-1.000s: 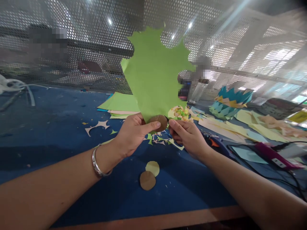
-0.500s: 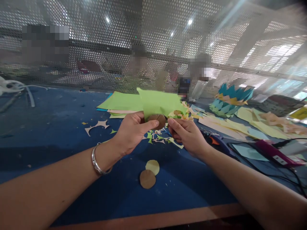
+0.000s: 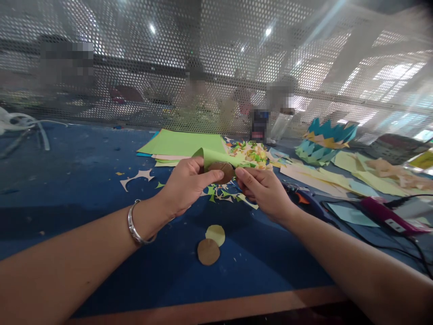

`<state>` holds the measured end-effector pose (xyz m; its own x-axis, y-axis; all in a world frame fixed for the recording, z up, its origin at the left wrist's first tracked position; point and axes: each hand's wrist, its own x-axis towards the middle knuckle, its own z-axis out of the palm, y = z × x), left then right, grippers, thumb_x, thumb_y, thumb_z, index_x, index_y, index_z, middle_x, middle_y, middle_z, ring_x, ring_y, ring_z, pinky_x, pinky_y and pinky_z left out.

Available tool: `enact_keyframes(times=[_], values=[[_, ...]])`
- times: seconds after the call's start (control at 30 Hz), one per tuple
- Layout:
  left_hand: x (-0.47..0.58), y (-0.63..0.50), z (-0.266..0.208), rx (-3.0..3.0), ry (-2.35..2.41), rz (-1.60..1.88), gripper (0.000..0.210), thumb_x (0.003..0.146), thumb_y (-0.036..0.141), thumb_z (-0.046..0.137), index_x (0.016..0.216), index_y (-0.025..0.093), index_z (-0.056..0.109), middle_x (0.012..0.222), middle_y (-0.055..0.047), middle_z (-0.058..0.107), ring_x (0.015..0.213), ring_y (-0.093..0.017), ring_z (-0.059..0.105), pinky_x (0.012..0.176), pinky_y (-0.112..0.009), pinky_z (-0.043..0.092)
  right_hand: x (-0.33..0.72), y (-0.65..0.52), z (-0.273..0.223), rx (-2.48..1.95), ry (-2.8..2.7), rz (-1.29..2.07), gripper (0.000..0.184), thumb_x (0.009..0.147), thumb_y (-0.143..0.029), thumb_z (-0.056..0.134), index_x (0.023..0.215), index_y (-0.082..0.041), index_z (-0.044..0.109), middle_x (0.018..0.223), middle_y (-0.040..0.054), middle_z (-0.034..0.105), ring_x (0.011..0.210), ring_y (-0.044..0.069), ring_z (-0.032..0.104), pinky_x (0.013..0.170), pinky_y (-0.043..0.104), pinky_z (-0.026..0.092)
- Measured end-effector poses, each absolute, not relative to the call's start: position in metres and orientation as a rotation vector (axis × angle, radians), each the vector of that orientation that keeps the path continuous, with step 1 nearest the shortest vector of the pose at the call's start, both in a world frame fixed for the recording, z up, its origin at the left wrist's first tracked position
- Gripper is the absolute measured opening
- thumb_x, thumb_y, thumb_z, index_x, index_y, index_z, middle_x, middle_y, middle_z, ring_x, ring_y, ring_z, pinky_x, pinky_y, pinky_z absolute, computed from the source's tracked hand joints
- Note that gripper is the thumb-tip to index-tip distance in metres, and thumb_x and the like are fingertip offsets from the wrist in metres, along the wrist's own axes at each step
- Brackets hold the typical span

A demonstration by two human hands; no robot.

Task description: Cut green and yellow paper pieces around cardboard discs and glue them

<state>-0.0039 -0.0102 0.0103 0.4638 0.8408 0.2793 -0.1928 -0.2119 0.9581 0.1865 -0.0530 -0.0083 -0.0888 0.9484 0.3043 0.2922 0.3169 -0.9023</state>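
Note:
My left hand [image 3: 189,183] is closed on a light green paper sheet [image 3: 216,156], its thumb pressing a round brown paper disc [image 3: 220,173] flat against it. Right beside the disc, my right hand [image 3: 259,187] is pinched shut at the sheet's edge. A thin dark edge shows at its fingertips; what it grips is mostly hidden. Below the hands, a second brown paper disc [image 3: 209,252] partly overlaps a pale yellow disc [image 3: 215,235] on the blue table [image 3: 162,280].
Cut paper scraps [image 3: 219,194] lie under and behind the hands. A green paper stack [image 3: 179,142] is behind, with a heap of bits [image 3: 255,153] beside it. To the right are a zigzag paper crown [image 3: 326,140], a purple power strip [image 3: 389,216] and cables. Perforated metal screen [image 3: 216,54] stands behind.
The green sheet, upright before, has folded down toward the hands, uncovering the paper stack and the heap of bits behind it. Both hands stay almost in place.

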Motion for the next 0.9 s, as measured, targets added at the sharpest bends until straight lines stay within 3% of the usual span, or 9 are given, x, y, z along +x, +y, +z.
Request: enact_keyframes(times=[0.17, 0.47, 0.9], values=[[-0.0035, -0.0125, 0.0131, 1.488, 0.664, 0.989, 0.022, 0.079, 0.023, 0.073, 0.099, 0.015, 0.068, 0.093, -0.006, 0.074, 0.081, -0.017, 0.068, 0.061, -0.026, 0.053, 0.1869, -0.0523, -0.0090, -1.167, -1.601, 0.803, 0.049, 0.095, -0.058, 0.052, 0.067, -0.019, 0.051, 0.052, -0.0069, 0.033, 0.045, 0.006, 0.026, 0.042, 0.023, 0.020], [-0.0045, -0.0055, 0.0093, 1.553, 0.571, 1.050, 0.030, 0.079, 0.022, 0.075, 0.106, 0.015, 0.065, 0.096, -0.006, 0.075, 0.084, -0.016, 0.069, 0.068, -0.025, 0.053, 0.1886, -0.0522, -0.0094, -1.180, -1.614, 0.747, 0.049, 0.096, -0.058, 0.051, 0.066, -0.019, 0.052, 0.049, -0.0078, 0.031, 0.043, 0.006, 0.026, 0.043, 0.023, 0.020], [-0.0055, -0.0057, 0.0065, 1.593, 0.655, 1.051, 0.023, 0.079, 0.024, 0.075, 0.099, 0.015, 0.069, 0.087, -0.003, 0.071, 0.071, -0.012, 0.060, 0.056, -0.021, 0.045, 0.1913, -0.0528, -0.0062, -1.257, -1.695, 0.669, 0.049, 0.097, -0.057, 0.049, 0.066, -0.019, 0.052, 0.051, -0.0068, 0.033, 0.044, 0.006, 0.029, 0.046, 0.024, 0.022]])
